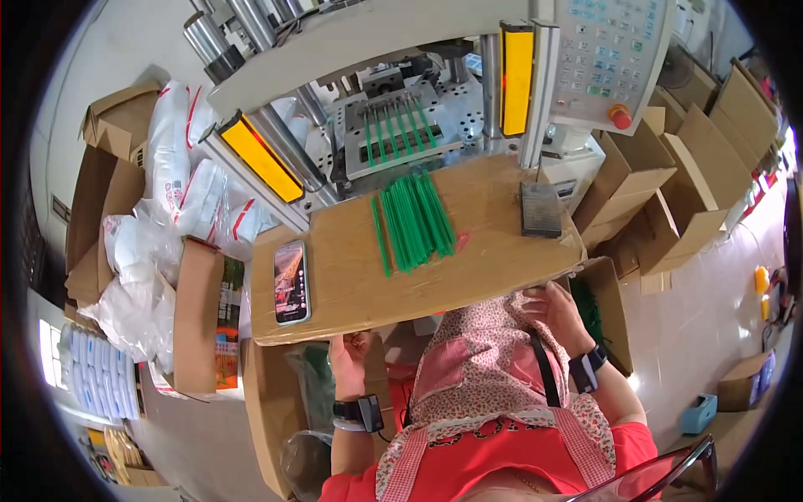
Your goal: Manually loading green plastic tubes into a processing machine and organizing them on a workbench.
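My left hand is just below the front edge of a tape-covered cardboard work board. Its fingers look loosely curled and partly hidden by that edge, so I cannot tell whether they grip anything. At the front right corner, my right hand has its fingers loosely apart near the edge, holding nothing visible. A bundle of thin green strips lies mid-board, with one strip set apart on its left. Beyond it, several more green strips are lined up in the metal press fixture.
A phone lies at the board's left, a dark ridged block at its right. Yellow guard bars flank the press. A control panel with a red button hangs right. Open cartons and white plastic bags stand around.
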`<action>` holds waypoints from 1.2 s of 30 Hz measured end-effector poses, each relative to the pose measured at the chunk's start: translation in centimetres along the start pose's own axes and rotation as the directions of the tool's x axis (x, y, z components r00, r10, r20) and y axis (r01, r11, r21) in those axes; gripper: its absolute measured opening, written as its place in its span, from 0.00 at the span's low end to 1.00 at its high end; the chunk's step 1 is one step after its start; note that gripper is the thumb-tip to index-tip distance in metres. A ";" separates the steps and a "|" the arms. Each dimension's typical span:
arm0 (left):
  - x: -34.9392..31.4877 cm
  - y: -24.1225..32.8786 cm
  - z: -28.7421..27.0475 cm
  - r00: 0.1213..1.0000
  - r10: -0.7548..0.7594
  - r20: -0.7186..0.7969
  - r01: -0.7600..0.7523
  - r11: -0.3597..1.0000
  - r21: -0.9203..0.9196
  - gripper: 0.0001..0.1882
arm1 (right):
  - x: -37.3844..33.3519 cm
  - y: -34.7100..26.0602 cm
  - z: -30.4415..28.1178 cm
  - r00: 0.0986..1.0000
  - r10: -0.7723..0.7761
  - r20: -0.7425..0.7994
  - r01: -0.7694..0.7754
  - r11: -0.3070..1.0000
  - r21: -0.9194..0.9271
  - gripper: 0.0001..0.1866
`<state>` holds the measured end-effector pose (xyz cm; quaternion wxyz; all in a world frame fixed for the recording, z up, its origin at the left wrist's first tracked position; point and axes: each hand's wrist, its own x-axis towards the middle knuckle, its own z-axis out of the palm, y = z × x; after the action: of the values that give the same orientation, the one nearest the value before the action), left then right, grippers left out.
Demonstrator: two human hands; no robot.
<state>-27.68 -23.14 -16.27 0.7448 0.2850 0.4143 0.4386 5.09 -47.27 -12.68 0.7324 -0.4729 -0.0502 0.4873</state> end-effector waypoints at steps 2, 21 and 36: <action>0.1 -0.1 0.3 1.000 0.011 0.002 -0.011 0.999 0.039 0.10 | 0.4 0.1 -0.7 1.000 -0.010 -0.029 0.010 1.000 0.022 0.15; 1.2 -0.7 -1.1 0.997 0.060 0.044 -0.063 0.996 0.070 0.12 | 1.4 0.8 1.1 0.982 -0.103 -0.158 0.113 0.992 0.054 0.10; -0.2 -0.5 -0.6 0.993 0.084 -0.079 -0.072 0.987 0.144 0.12 | 1.4 1.5 1.2 0.972 -0.098 -0.212 0.097 0.995 -0.013 0.12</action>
<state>-28.04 -23.54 -16.91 0.6867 0.3341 0.4641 0.4488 4.22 -45.29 -13.68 0.7560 -0.5201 0.0044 0.3975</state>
